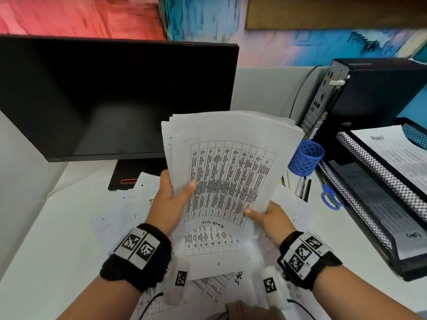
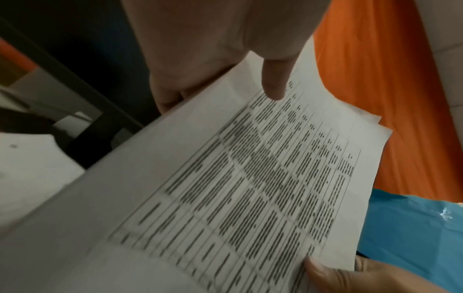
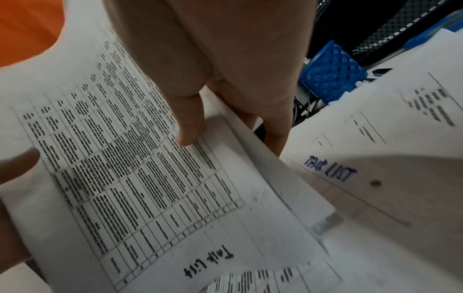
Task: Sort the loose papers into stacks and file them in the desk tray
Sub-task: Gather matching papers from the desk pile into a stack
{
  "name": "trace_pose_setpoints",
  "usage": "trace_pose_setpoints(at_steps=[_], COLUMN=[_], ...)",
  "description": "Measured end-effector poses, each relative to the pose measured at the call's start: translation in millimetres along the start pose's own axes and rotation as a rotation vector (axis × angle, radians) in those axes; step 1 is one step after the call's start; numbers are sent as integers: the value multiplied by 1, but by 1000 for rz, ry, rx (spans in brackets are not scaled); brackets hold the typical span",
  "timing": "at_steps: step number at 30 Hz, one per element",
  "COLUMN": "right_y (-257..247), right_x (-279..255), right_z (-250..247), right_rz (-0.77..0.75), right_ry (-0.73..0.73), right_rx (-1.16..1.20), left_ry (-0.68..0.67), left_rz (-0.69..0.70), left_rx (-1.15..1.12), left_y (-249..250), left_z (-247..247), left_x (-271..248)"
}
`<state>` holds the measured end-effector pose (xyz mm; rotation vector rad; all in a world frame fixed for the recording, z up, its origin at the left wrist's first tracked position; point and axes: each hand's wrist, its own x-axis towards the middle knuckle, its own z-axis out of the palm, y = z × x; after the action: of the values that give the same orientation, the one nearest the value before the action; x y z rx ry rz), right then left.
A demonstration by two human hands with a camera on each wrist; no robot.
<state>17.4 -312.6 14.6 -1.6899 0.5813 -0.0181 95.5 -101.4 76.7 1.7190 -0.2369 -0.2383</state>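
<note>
Papers first: a bundle of white printed sheets with a ruled table on the top page (image 1: 231, 172) is being held up above the middle of the white desk (image 1: 46, 239), tilted toward the person, edges uneven at the top. Left hand (image 1: 169, 199) is gripping the bundle's left edge, thumb lying across the printed face and fingers behind. Right hand (image 1: 268, 217) is pinching the lower right corner, thumb on the face and fingers underneath; the right wrist view confirms this.

More loose white sheets (image 1: 215, 248) are lying spread flat on the desk under the hands, some with printed tables, some handwritten, overlapping at odd angles.

Black wire-mesh two-tier desk tray (image 1: 369, 162) is standing at the right edge of the desk. Its upper tier is already carrying a white sheet with a handwritten heading (image 1: 392, 153); the lower tier is also holding paper near its front.

Blue perforated pen cup (image 1: 305, 158) is sitting just beside the tray's left side, with blue-handled scissors (image 1: 330, 197) and pens lying near it.

Judgement: task partly done. Some filing is in, one bundle is being squared up, and the scattered sheets are awaiting sorting.
</note>
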Motion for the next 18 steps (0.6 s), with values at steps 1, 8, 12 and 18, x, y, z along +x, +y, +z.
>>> trace_pose_setpoints(at_steps=[1, 8, 12, 18], right_y=[4, 3, 4, 27], right_x=[1, -9, -23, -41], right_z=[1, -19, -38, -72], right_rz=[18, -75, -79, -30], right_ry=[8, 16, -61, -80], right_rx=[-17, -38, -74, -46], left_ry=[17, 129, 147, 43], left_rz=[-27, -196, -178, -181], left_rx=[8, -63, -134, -164], left_y=[-6, -33, -24, -18], left_z=[2, 10, 20, 38], left_x=[-2, -14, -20, -30])
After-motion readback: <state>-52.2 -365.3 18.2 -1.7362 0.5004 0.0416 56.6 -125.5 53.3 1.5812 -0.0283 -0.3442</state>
